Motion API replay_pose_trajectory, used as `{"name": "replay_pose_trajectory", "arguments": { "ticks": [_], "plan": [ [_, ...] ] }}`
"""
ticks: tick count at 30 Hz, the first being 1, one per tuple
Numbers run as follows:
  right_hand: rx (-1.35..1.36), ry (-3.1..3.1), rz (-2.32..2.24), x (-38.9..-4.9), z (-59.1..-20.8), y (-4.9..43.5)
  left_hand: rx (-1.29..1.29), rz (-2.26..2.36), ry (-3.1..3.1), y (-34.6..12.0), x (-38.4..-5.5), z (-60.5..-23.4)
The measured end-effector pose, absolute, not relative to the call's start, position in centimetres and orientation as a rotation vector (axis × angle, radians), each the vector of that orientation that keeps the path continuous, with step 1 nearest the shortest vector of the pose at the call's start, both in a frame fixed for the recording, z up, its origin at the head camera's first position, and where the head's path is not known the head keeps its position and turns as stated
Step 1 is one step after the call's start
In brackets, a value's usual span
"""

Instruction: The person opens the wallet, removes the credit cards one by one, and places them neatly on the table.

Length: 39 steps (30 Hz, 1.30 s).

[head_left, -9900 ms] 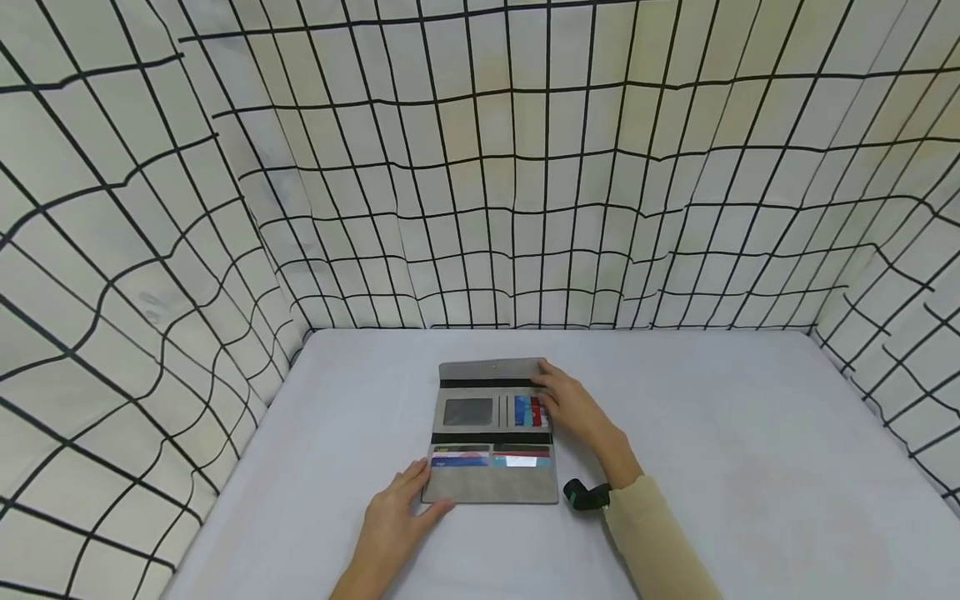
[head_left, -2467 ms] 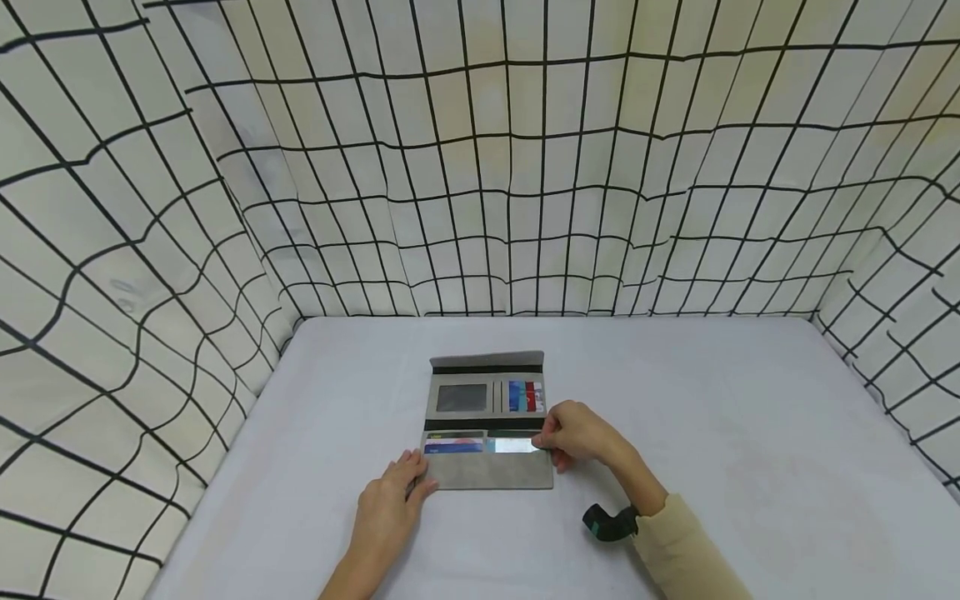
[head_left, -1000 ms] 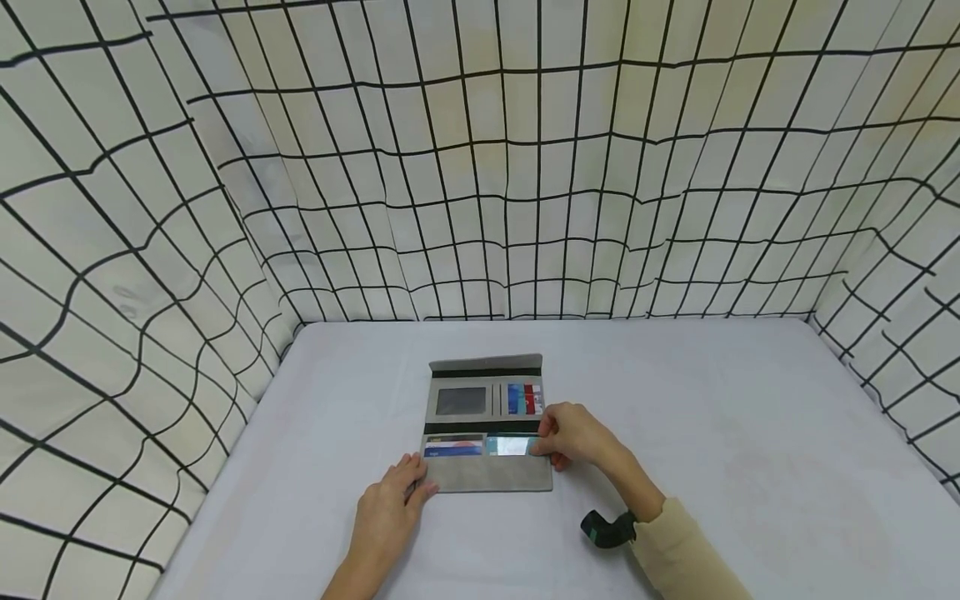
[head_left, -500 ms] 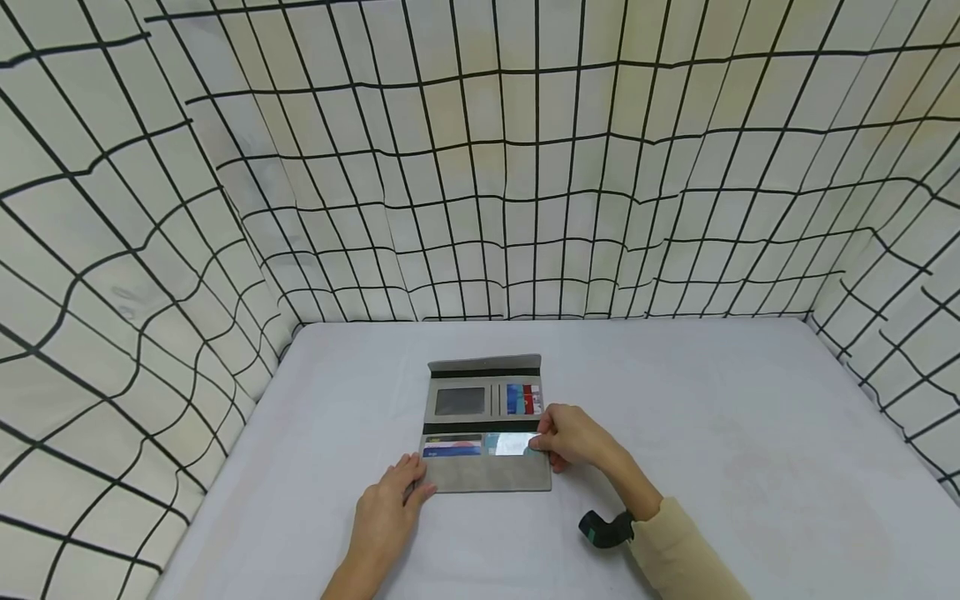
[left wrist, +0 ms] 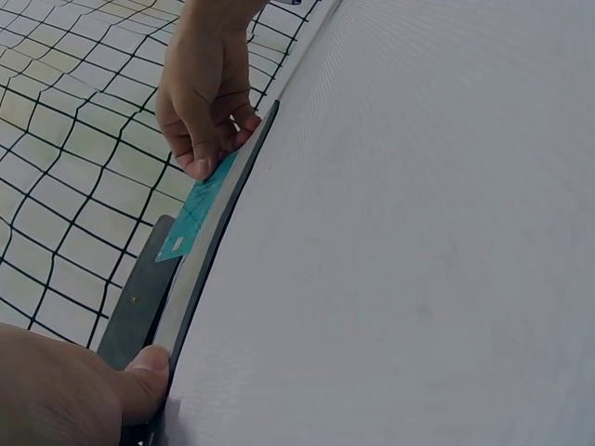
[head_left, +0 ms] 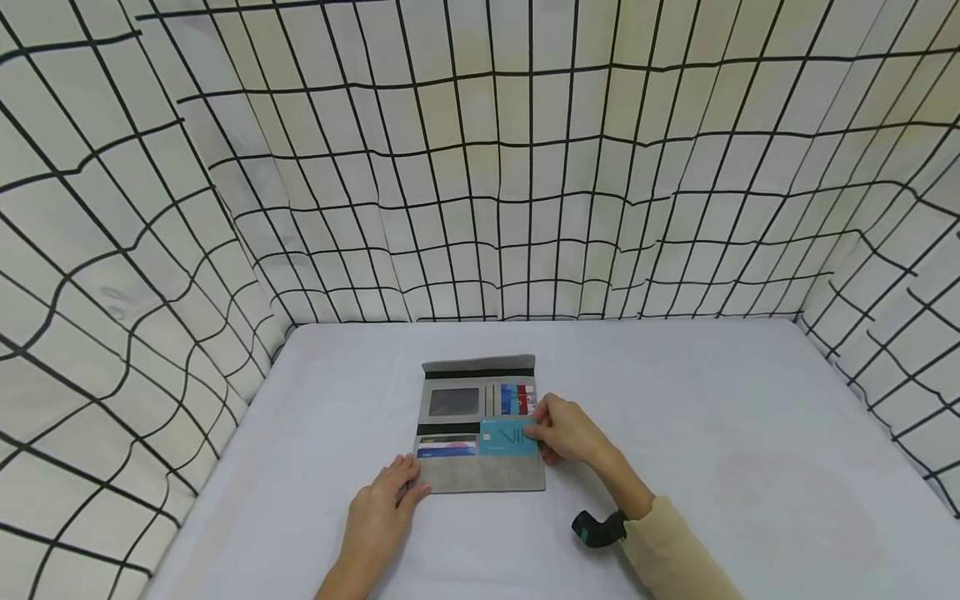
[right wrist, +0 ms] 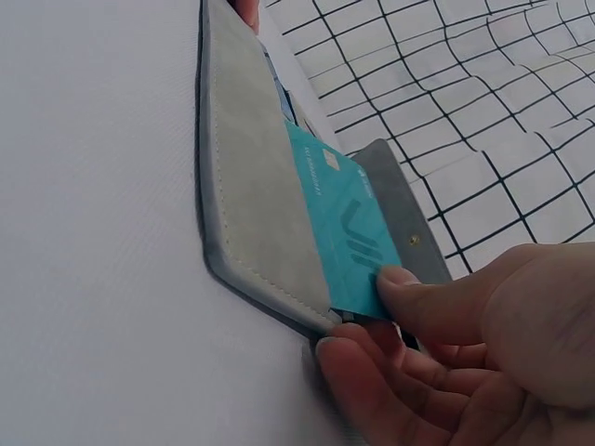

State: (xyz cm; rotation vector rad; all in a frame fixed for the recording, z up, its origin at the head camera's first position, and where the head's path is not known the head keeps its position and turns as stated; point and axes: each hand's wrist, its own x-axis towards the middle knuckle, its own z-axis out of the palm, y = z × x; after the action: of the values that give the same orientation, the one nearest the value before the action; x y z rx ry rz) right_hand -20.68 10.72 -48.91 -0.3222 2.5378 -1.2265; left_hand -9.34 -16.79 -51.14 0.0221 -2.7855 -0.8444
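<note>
A grey wallet [head_left: 480, 477] lies unfolded on the white table, its flap pointing away from me. My right hand [head_left: 567, 431] pinches the right end of a teal bank card [head_left: 508, 437], thumb on its face. The right wrist view shows the card [right wrist: 342, 218] standing well out of the wallet's lower right slot, its chip and pale lettering in sight. At the wallet's lower left corner my left hand [head_left: 378, 508] rests, thumb [left wrist: 149, 362] on the near edge. Another card [head_left: 447, 448] sits in the lower left slot.
In the wallet's upper half are blue and red cards [head_left: 517, 399] and a clear window pocket [head_left: 454, 402]. A black curved wrist device [head_left: 597, 529] is at my right sleeve. White walls with black netting [head_left: 480, 208] surround the table [head_left: 720, 450].
My right hand has gone from the wallet's upper right edge to the lower right slot. The teal card has slid up and out, baring its face. My left hand stays at the corner.
</note>
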Motion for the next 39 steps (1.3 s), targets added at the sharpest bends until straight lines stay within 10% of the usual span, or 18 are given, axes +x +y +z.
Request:
{"name": "replay_pose_trajectory", "arguments": {
  "ticks": [39],
  "plan": [
    [-0.072, 2.386, -1.601, -22.9, -48.8, 14.1, 0.054, -0.885, -2.812, -17.1, -9.5, -51.3]
  ]
}}
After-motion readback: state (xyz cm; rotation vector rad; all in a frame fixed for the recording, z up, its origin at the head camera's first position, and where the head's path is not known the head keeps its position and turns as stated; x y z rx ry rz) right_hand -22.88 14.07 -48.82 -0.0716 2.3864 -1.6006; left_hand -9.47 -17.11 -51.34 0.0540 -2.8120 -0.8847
